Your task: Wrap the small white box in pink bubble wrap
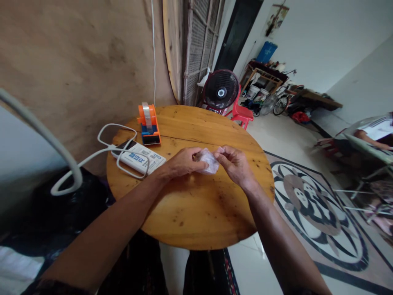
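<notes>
At the near edge, the wearer's dark-clad legs point(132, 262) show below the bench point(196, 217), a round wooden top with dark knots. To the left sits a black bundle point(67, 209), and a pale cable point(24, 116) loops above it. Both forearms reach forward over the wood.

The left hand point(186, 160) has its thumb and fingers closed on the left side of a packet point(209, 161), a small, crinkled, whitish see-through thing. The right hand point(232, 162) pinches the packet's right upper edge between thumb and forefinger, its other fingers curled in. The packet is between the two hands, over the middle of the bench; whether it touches the wood I cannot tell.

Just beyond the left wrist lies a white box point(144, 157) with blue print, the cable running across it. Behind that, near the far left edge, an orange and blue dispenser point(149, 125) stands with a roll of clear tape.

Past the bench are a dark fan point(221, 91) and a red stool point(242, 112). On the floor to the right is a panda pattern point(313, 205), and beyond it another person point(376, 129) in white sits at the right edge. Farther back are a bicycle point(280, 104), a blue bin point(267, 52) and a dark door point(238, 35).
</notes>
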Motion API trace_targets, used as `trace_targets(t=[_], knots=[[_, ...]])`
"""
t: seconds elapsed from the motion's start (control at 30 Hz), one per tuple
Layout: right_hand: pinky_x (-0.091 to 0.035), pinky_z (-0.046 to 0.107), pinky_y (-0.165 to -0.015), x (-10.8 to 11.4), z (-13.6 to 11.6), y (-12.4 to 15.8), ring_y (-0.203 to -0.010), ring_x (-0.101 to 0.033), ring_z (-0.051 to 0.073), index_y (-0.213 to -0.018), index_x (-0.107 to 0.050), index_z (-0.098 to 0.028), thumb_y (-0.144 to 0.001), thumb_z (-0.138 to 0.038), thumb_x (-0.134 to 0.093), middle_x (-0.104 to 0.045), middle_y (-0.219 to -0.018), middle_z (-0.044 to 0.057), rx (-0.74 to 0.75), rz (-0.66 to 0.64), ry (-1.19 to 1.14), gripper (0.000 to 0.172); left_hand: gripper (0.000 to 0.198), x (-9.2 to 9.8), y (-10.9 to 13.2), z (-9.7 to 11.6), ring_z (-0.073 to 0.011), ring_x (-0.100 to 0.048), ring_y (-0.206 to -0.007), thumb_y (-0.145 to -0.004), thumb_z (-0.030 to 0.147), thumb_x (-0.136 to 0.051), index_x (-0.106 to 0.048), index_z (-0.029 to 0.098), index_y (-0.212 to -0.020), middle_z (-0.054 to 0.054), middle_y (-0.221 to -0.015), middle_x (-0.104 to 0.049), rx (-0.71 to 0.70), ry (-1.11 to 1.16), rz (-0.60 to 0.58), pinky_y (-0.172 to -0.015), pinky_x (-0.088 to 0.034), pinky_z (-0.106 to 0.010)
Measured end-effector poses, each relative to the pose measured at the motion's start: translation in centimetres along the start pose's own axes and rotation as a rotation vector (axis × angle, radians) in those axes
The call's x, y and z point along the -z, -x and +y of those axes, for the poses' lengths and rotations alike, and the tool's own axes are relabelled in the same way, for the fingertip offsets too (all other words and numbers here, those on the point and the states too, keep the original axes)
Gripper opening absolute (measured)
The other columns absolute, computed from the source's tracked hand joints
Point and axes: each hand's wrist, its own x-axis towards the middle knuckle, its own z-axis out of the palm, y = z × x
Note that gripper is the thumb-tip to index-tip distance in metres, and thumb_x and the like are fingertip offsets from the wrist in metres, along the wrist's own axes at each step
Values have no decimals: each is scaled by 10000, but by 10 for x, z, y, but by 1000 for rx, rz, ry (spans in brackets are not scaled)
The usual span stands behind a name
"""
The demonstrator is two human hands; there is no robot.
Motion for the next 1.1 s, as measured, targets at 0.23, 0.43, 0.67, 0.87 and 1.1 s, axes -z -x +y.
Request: trace_targets(t=[0.23, 0.43, 0.67, 0.87, 1.1], knots=[[-455, 251, -623, -17, 13, 1, -667, -604, 137, -844, -652, -179, -905, -320, -537, -682, -758, 26, 7, 58, 195, 192, 272, -2, -3, -4, -85, -523, -392, -790, 368, -622, -626, 141, -940, -19, -718, -647, 252, 201, 9, -378, -376, -201], [-469, 339, -797, -35, 30, 10, -846, -656, 214, -921, -661, -188, -941, -300, -473, -727, -900, 97, 158, 160, 546, 220, 288, -2, -5, -7, -113, -574, -566, -789, 387, -640, -639, 139, -934, -38, -779, -642, 281, 329, 24, -415, -431, -189], [-457, 336, -772, -33, 39, 3, -790, -644, 211, -876, -655, -194, -941, -306, -454, -721, -851, 94, 152, 205, 608, 239, 475, 2, -3, -4, -96, -571, -621, -717, 380, -720, -604, 165, -1124, -33, -917, -654, 170, 349, -145, -522, -473, -201], [-488, 296, -738, -25, 43, 0, -786, -662, 181, -888, -682, -207, -919, -305, -507, -723, -851, 56, 106, 163, 336, 203, 419, -3, -5, -6, -69, -501, -485, -739, 403, -711, -579, 161, -1055, 22, -731, -601, 197, 204, -62, -420, -391, -174], [-508, 303, -756, -21, 38, -2, -777, -676, 179, -813, -717, -204, -878, -258, -565, -736, -823, 46, 96, 178, 181, 174, 377, -3, -7, -10, -70, -493, -444, -766, 456, -697, -591, 167, -983, 38, -631, -554, 205, 147, -37, -389, -391, -172]])
